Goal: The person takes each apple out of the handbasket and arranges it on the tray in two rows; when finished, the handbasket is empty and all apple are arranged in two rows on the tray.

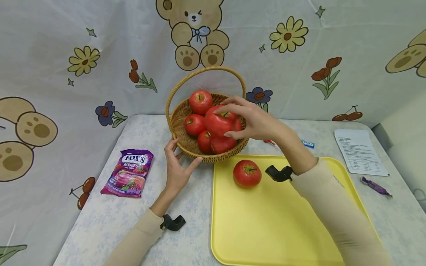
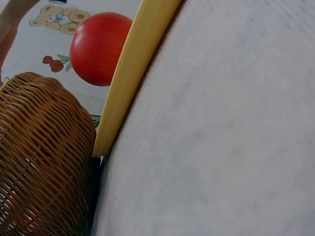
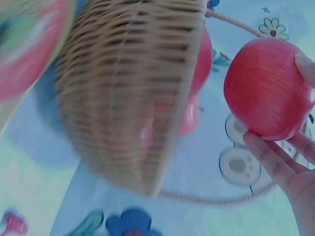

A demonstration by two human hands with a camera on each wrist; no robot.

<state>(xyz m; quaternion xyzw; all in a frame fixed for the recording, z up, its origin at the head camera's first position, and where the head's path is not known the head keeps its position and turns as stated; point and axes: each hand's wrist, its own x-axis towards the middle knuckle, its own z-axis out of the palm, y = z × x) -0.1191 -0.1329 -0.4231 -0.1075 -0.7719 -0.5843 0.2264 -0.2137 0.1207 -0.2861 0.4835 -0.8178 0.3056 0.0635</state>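
A wicker basket point(image 1: 213, 158) with an arched handle stands at the back middle, with several red apples point(image 1: 200, 102) in it. My left hand point(image 1: 178, 170) holds its front left rim, thumb and fingers spread along the edge. Over the basket, my right hand point(image 1: 251, 118) grips another red apple point(image 3: 268, 88) between thumb and fingertips; in the right wrist view this apple is apart from the basket wall. One more apple point(image 1: 247, 173) rests on the yellow tray point(image 1: 283, 221), just in front of the basket. The left hand itself is out of the left wrist view.
A purple candy bag point(image 1: 129, 173) lies left of the basket. Past the tray, to the right, are a printed paper sheet point(image 1: 360, 151), a purple wrapped candy point(image 1: 376, 186) and a small blue wrapped candy point(image 1: 307, 144). A patterned cloth point(image 1: 233, 40) hangs behind the table.
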